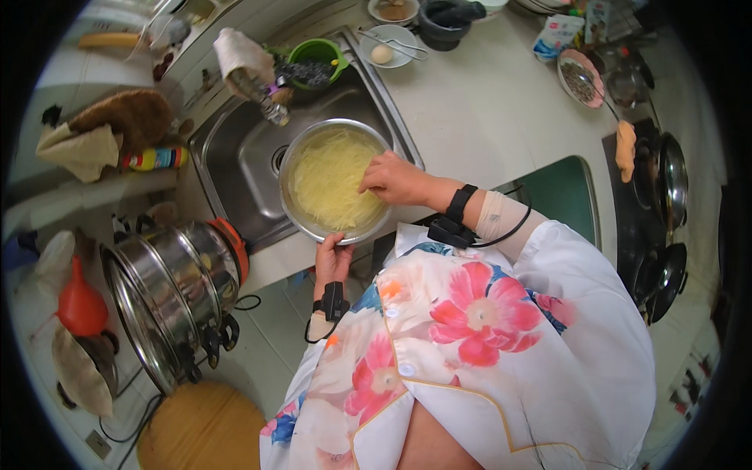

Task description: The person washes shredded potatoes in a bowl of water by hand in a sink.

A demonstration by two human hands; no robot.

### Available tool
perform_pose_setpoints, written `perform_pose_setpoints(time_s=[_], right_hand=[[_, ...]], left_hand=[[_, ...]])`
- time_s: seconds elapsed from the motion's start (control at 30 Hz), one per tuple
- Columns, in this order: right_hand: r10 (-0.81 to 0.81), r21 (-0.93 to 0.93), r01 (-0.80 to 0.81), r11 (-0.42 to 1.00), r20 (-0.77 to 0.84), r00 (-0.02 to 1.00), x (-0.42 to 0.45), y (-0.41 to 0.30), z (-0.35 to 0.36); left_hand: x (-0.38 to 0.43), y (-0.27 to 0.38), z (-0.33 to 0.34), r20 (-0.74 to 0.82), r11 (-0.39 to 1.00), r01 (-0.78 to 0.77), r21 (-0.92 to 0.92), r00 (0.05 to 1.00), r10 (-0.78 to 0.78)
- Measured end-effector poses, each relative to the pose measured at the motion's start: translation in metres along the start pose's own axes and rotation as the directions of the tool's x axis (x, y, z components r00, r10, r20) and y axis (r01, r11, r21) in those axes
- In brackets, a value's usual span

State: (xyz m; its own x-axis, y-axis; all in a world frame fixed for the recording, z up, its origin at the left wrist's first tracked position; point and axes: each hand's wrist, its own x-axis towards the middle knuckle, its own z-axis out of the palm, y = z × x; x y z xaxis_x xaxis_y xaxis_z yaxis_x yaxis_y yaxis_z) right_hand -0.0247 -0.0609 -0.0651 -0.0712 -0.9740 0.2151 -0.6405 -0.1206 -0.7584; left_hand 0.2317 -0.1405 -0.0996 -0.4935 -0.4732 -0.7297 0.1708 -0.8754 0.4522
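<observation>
A round metal bowl (284, 197) holds thin pale-yellow shreds (335, 179), apparently potato, lying in liquid. It sits over the near right part of the steel sink (235, 170). My left hand (333, 258) grips the bowl's near rim, thumb on top and the other fingers partly hidden below. Over the bowl's right side, my right hand (392, 178) has its fingers bent down at the edge of the shreds. Whether shreds are pinched between those fingertips is hidden.
A cloth-wrapped faucet (247, 64) and a green strainer (338, 59) are at the sink's far side. Beyond it stands a plate (405, 57) with an egg and tongs. A stacked steamer (176, 282) stands left, a green board (564, 194) lies right, beside the stove (634, 205).
</observation>
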Motion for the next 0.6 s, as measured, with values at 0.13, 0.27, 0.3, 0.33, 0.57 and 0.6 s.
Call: perform_pose_setpoints(time_s=[0.13, 0.27, 0.3, 0.33, 0.57, 0.6], right_hand=[[0.000, -0.019, 0.000, 1.000, 0.032, 0.999, 0.005, -0.004, -0.002], [-0.004, -0.005, 0.004, 1.000, 0.021, 1.000, 0.019, 0.002, 0.003], [-0.016, -0.033, 0.017, 0.999, 0.024, 1.000, 0.023, 0.004, 0.003], [-0.029, -0.060, 0.030, 0.998, 0.026, 0.999, 0.027, 0.005, 0.003], [-0.024, -0.214, 0.042, 0.976, 0.089, 0.996, 0.055, 0.018, 0.004], [-0.022, -0.232, 0.044, 0.972, 0.096, 0.995, 0.058, 0.020, 0.006]], left_hand=[[0.000, -0.005, -0.003, 0.021, 1.000, -0.026, -0.003, 0.999, 0.026], [0.000, -0.005, -0.005, 0.004, 1.000, -0.010, -0.013, 1.000, 0.010], [0.001, -0.005, -0.005, 0.014, 1.000, -0.011, -0.016, 1.000, 0.011], [0.002, -0.004, -0.004, 0.025, 1.000, -0.011, -0.018, 1.000, 0.012], [-0.008, -0.002, 0.010, 0.045, 0.998, -0.041, -0.043, 0.998, 0.043], [-0.009, -0.001, 0.011, 0.034, 0.998, -0.047, -0.041, 0.998, 0.048]])
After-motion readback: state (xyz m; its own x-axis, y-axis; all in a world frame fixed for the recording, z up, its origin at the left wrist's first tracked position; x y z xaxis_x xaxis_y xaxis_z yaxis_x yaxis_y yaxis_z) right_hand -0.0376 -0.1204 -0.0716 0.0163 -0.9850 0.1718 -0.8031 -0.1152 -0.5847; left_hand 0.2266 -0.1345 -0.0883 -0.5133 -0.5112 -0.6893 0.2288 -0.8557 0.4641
